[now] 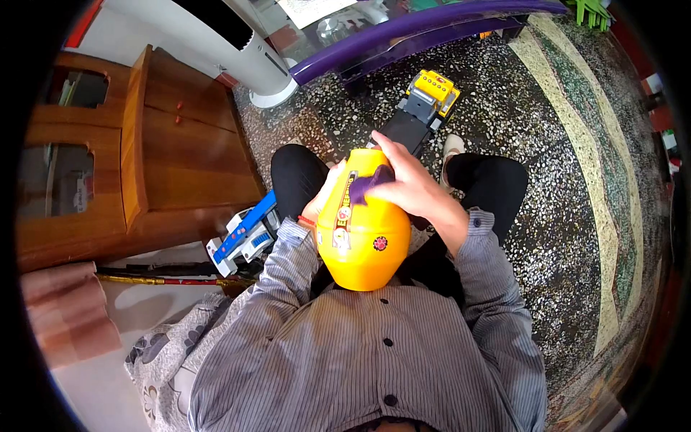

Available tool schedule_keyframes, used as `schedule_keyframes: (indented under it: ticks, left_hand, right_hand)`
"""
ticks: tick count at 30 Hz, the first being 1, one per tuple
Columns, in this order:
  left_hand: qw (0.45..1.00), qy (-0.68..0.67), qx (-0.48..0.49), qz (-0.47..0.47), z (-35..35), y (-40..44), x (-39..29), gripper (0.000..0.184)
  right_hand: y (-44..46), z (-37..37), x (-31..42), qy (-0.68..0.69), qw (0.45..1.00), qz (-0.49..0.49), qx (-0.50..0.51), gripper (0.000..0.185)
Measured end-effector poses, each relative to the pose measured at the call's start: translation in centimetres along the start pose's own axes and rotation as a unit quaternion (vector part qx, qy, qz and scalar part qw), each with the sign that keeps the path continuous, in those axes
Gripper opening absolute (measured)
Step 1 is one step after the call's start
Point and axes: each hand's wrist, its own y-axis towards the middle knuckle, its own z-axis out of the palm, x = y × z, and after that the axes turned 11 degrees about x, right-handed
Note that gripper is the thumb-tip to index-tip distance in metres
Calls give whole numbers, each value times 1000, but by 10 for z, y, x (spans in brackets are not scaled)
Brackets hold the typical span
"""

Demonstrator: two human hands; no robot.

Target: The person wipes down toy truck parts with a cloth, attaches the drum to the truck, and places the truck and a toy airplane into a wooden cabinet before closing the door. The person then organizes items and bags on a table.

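Observation:
A yellow toy cement mixer drum (363,252) rests in my lap against my shirt, with a label strip and a small round sticker on its side. My left hand (327,193) is wrapped round the drum's left side, its fingers partly hidden behind it. On the drum's upper right, my right hand (417,183) presses a purple cloth (371,186) to the yellow surface, thumb over the cloth. Beyond my hands, a toy truck (432,90) with a yellow cab and a dark flat bed stands on the floor between my feet.
A blue and white toy vehicle (248,234) lies by my left knee, near the wooden cabinet (187,137). Ahead are a white tower appliance (270,72) and a purple-edged glass table (403,36). Green gloves or similar green strips (592,13) show at the far right.

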Motion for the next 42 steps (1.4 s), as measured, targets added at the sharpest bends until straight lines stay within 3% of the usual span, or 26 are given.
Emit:
schedule_keyframes:
  ticks: [2,3,4,6,7,10,13,16,18,20,23,24,26,27,29,30,32,34,36,37,38,40,42]
  left_hand:
    - [998,-54,10,-17,-1,-4,0,52]
    - [999,-32,31,-15,-7,-7,2,55]
    - [998,-6,56,6,-12,-9,3,55]
    - [999,29,17,-33,-12,-12,-1,54]
    - [997,-12,55,-47,-15,-12,-2,54]
    - [986,-91,124,-60,-19,-11,2,56]
    - [988,-81,126,-37,-29,-12,9,66]
    - [981,-109,149,-60,-26,-11,7,68]
    - [984,-121,108,-77,-24,-11,4,67]
    - [993,-31,93,-69,-23,-13,5,65]
    - [993,75,86,-42,-24,-18,8,62]
    - [992,-19,117,-49,-22,-15,8,62]
    - [996,-31,64,-56,-15,-17,8,64]
    - [996,-43,73,-12,-17,-15,15,65]
    - [995,-57,81,-14,-20,-14,15,65]
    - [994,-64,85,-14,-20,-15,16,65]
    - [993,-69,96,-14,-18,-16,13,65]
    - [992,-71,101,-11,-18,-15,11,65]
    - [992,-74,103,-8,-16,-16,11,64]
    - [991,-74,107,-7,-15,-14,11,64]
    - [991,-76,110,-11,-15,-13,12,64]
    - [990,-78,117,-13,-13,-10,11,64]
    - [989,-78,123,-16,-12,-9,11,64]
  right_hand:
    - [9,0,-6,3,999,51,-8,82]
    - [7,0,-11,-37,999,-10,-7,74]
    - [3,0,-14,15,999,-35,36,84]
    - [-4,-3,-18,38,991,-83,95,96]
    - [-5,-6,-16,70,986,-57,137,105]
    - [-7,-2,-19,60,987,-82,123,99]
    - [-1,-10,-24,224,964,-3,143,95]
    - [-4,-16,-22,277,951,-11,139,101]
    - [-9,-15,-23,173,971,-58,153,105]
    - [-12,-11,-17,42,984,-78,155,116]
    - [-12,-2,-3,20,993,-34,114,107]
    - [-10,3,-2,28,995,-31,95,104]
    - [-6,10,-5,14,998,-25,52,95]
    - [-4,15,-9,-6,999,-23,29,90]
    - [4,20,-11,-24,999,-2,-44,73]
    - [12,15,-18,16,996,56,-63,55]
    - [19,6,-30,301,941,58,-142,38]
    - [8,-18,-1,364,912,86,-166,32]
    - [-10,-23,26,318,942,25,-108,39]
    - [-15,-15,30,108,984,-97,-102,46]
    - [-20,-5,35,-111,967,-211,-92,54]
    - [-30,22,45,-261,938,-230,-21,78]
    - [-28,32,51,-346,921,-180,5,81]
